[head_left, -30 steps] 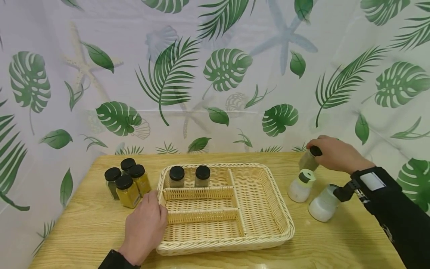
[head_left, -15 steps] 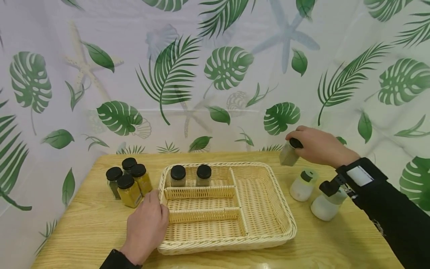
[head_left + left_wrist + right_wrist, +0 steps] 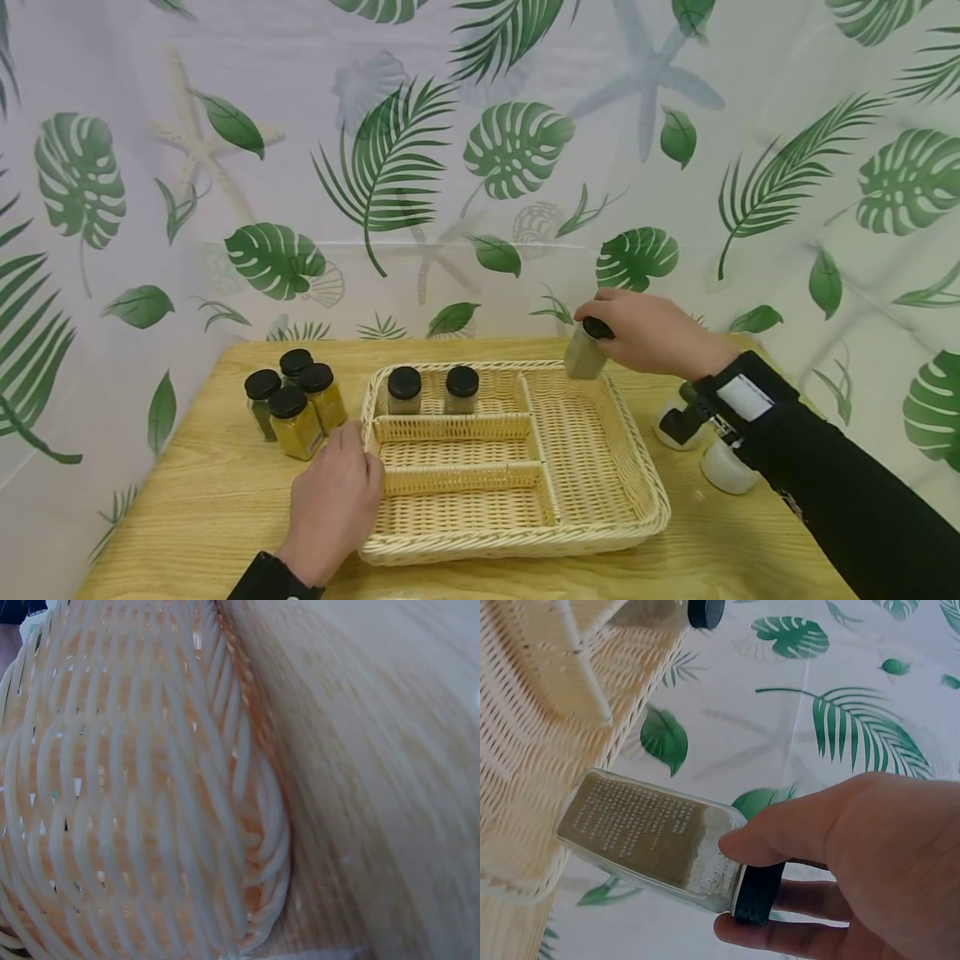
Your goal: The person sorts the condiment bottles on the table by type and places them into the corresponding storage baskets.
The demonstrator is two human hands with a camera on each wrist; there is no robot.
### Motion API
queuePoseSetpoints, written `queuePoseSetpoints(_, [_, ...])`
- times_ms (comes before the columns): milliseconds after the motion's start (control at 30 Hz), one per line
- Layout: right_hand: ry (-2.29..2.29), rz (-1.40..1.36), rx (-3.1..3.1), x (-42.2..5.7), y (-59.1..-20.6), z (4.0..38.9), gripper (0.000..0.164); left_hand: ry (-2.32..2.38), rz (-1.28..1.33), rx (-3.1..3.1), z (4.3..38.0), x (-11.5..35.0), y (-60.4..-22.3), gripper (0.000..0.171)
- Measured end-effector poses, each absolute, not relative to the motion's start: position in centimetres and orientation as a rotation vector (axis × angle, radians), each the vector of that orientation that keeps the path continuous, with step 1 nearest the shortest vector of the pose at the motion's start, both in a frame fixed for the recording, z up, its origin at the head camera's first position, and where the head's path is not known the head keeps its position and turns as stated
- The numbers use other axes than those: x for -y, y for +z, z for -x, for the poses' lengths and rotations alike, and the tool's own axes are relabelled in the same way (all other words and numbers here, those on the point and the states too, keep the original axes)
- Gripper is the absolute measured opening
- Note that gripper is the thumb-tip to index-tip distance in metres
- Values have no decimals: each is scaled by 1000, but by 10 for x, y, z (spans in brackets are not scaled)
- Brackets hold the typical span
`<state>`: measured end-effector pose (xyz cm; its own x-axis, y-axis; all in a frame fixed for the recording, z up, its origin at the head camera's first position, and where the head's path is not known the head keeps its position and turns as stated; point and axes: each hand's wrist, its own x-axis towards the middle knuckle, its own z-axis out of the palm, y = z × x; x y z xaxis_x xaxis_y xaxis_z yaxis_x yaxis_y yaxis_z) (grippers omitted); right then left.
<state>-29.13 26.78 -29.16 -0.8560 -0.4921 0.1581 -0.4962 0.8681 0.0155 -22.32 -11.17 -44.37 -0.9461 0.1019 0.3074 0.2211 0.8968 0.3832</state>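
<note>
My right hand (image 3: 648, 333) grips a glass spice jar (image 3: 641, 832) near its black lid, with thumb and fingers on either side. The jar holds brownish powder and has printed text; it hangs tilted over the far right corner of the wicker basket (image 3: 517, 546). My left hand (image 3: 333, 500) holds the basket's left rim, its fingertips partly hidden. In the basket's back compartment stand two black-lidded jars, a left jar (image 3: 405, 392) and a right jar (image 3: 461, 390). The left wrist view shows only the woven basket side (image 3: 127, 780) and table.
Left of the basket stand several black-lidded jars, among them a yellow jar (image 3: 296, 429) and a dark green jar (image 3: 262, 404). At right, two white-filled containers, a rear one (image 3: 678, 433) and a front one (image 3: 727, 467), sit partly behind the right arm. A leaf-printed cloth (image 3: 480, 167) hangs behind the table.
My right hand has carried the spice jar leftward from the table's right side to the basket's far right corner. The left hand has stayed on the basket rim.
</note>
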Motion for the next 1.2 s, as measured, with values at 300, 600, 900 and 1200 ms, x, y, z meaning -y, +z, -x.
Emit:
queuePoseSetpoints(300, [55,-849,2863,-232,-299,299,36,-617,228,2773,225,112,-444,40])
queuePoseSetpoints(600, [76,-924,2833,-203,-305,302,36,-617,238,2764,226,111,-444,41])
queuePoseSetpoints(900, [48,-1001,2859,-181,-317,305,34,-612,227,2761,227,112,-444,41])
queuePoseSetpoints(1200, [-6,-1093,2835,-174,-332,305,28,-617,217,2779,226,111,-445,41])
